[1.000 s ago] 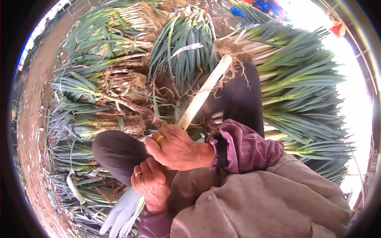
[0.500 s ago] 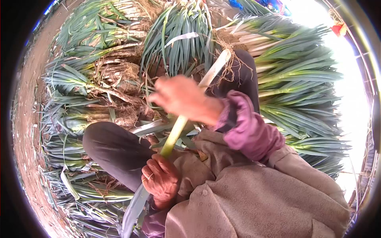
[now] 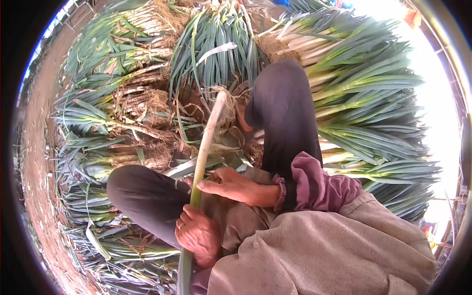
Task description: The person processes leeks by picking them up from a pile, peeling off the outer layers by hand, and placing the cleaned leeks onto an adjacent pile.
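Note:
A single leek (image 3: 206,142) stands nearly upright in front of me, its pale stalk and frayed roots at the top and its green leaves running down below. My left hand (image 3: 199,233) is wrapped round its green lower part. Against the right side of the stalk, just above, is my right hand (image 3: 238,188), thumb and fingers closed at the leek; its fingertips are partly hidden.
Leeks lie in rows on the left (image 3: 98,118) and in a thick pile on the right (image 3: 368,93). A bundle (image 3: 221,49) lies ahead. My bent knees (image 3: 142,194) flank the work. Loose leaves and roots litter the ground between them.
The leek has swung from leaning right to nearly upright. My right hand, blurred over the stalk half a second ago, has come down beside its lower part. My left hand keeps its hold.

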The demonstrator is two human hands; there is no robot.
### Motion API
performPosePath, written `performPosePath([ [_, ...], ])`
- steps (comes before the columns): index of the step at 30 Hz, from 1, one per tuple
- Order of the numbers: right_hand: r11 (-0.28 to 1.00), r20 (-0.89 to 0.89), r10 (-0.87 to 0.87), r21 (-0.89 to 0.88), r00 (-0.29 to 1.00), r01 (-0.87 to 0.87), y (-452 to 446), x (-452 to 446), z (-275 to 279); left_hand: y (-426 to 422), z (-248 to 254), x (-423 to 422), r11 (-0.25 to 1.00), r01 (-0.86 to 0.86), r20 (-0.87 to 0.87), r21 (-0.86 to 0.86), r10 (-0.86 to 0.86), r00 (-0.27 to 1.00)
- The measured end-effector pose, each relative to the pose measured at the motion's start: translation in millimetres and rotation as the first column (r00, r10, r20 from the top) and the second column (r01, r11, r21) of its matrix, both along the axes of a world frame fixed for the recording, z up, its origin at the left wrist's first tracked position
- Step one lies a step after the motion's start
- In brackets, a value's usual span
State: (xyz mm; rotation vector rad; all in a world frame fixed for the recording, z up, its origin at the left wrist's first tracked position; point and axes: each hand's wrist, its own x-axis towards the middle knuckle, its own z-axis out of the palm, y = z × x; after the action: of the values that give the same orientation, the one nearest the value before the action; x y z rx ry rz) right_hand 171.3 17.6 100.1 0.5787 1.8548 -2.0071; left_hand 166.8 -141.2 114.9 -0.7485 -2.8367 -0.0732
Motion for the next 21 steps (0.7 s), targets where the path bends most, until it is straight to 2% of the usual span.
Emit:
performPosePath([
  [3, 0.987, 0.057, -0.014, -0.158, 0.998, 0.023, -10, -19, 14, -5, 1, 0, 1.0, -0.002, 0.014, 0.005, 0.002, 1.0],
  [4, 0.948, 0.079, -0.266, -0.161, 0.961, 0.276, -37, -24, -8, -5, 1, -2, 1.0, -0.002, 0.014, 0.009, 0.002, 1.0],
  [6, 0.899, -0.103, -0.437, -0.027, 0.894, 0.436, -51, -37, -19, -7, 1, -3, 1.0, -0.007, 0.018, 0.015, 0.007, 1.0],
  [9, 0.946, -0.201, -0.319, -0.006, 0.926, 0.325, -27, -55, -33, -10, 3, -1, 0.999, -0.021, 0.009, 0.026, 0.021, 1.0],
  [10, 0.912, -0.199, -0.407, -0.137, 0.891, 0.386, -23, -60, -29, -11, 4, 0, 0.999, -0.025, 0.008, 0.032, 0.024, 1.0],
  [12, 0.946, -0.482, -0.222, 0.102, 0.847, 0.306, -18, -67, -32, -14, 5, 1, 0.998, -0.035, -0.002, 0.046, 0.035, 0.999],
  [15, 0.91, -0.385, -0.074, 0.351, 0.92, 0.22, -14, -78, -30, -21, 12, 9, 0.995, -0.084, 0.06, 0.044, 0.081, 0.995],
  [16, 0.857, -0.486, -0.292, 0.249, 0.824, 0.451, -7, -89, -36, -25, 15, 13, 0.994, -0.102, 0.106, 0.036, 0.098, 0.989],
  [17, 0.751, -0.555, -0.491, 0.121, 0.671, 0.649, 6, -104, -42, -29, 17, 16, 0.992, -0.121, 0.151, 0.023, 0.116, 0.982],
  [18, 0.721, -0.437, -0.51, 0.252, 0.741, 0.645, 35, -103, -24, -32, 18, 17, 0.992, -0.123, 0.14, 0.029, 0.118, 0.983],
  [19, 0.675, -0.438, -0.401, 0.453, 0.805, 0.583, 65, -109, -48, -35, 17, 20, 0.992, -0.126, 0.132, 0.033, 0.12, 0.984],
  [20, 0.675, -0.406, -0.31, 0.543, 0.86, 0.5, 75, -111, -59, -38, 16, 22, 0.991, -0.124, 0.124, 0.04, 0.119, 0.985],
  [21, 0.744, -0.397, -0.308, 0.466, 0.865, 0.479, 70, -108, -63, -39, 15, 24, 0.991, -0.122, 0.117, 0.049, 0.115, 0.986],
])
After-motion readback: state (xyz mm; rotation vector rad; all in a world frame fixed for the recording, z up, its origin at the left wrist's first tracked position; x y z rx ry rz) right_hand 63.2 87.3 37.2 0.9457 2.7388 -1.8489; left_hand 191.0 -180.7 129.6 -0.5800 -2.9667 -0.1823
